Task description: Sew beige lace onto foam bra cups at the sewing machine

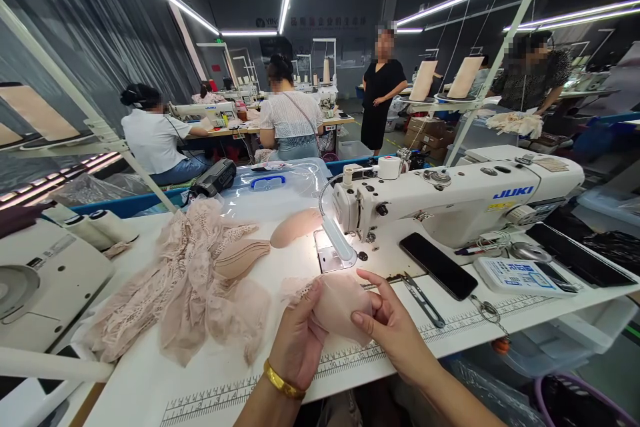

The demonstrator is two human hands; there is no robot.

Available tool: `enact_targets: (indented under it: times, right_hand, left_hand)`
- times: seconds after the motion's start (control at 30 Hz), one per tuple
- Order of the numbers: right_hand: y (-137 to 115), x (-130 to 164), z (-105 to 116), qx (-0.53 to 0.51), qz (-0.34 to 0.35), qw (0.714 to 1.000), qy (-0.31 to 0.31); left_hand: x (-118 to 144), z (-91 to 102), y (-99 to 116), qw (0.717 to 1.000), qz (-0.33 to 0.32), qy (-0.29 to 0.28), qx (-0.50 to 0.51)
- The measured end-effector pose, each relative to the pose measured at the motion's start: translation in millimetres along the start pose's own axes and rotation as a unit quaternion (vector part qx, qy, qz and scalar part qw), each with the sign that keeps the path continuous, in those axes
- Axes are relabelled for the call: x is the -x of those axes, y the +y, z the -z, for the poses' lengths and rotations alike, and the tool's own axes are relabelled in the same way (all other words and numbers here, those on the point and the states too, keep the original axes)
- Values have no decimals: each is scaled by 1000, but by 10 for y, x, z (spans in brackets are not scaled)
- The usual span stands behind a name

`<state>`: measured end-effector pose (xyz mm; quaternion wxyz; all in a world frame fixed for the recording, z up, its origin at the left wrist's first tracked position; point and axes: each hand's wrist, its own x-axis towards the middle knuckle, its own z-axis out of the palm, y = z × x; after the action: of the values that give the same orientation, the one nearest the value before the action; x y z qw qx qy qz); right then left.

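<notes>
The pink bra cup [339,307] sat pinched between both hands just before the sewing machine [450,203]'s needle plate: left hand [300,343] gripping its left edge, right hand [395,330] its right; long axis crosswise.

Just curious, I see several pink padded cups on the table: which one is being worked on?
The cup held between the left hand and right hand, wrapped in sheer fabric; two others lie loose farther back.

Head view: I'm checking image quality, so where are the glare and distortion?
Head view: the sewing machine lamp blows out the table by the needle; wide-angle bending curves the table edge and ceiling lights; both hands on the pink cup stay sharp.
</notes>
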<state>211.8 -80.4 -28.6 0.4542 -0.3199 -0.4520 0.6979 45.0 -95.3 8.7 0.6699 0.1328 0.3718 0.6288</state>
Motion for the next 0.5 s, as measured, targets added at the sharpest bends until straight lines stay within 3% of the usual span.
enact_targets:
  times: [0.17, 0.4, 0.47, 0.5]
  right_hand:
    - [21, 13, 10, 23, 1, 1000, -5]
    - [-24, 37, 93, 84, 7, 995, -59]
    - [-60, 16, 140, 85, 12, 993, -80]
    - [-76, -2, 175, 92, 14, 991, -94]
  left_hand:
    - [-21, -16, -8, 1000, 9, 16, -10]
    - [-94, -89, 153, 993, 15, 108, 40]
    - [-62, -59, 234, 996, 16, 89, 13]
    - [-31, -29, 280, 998, 8, 51, -28]
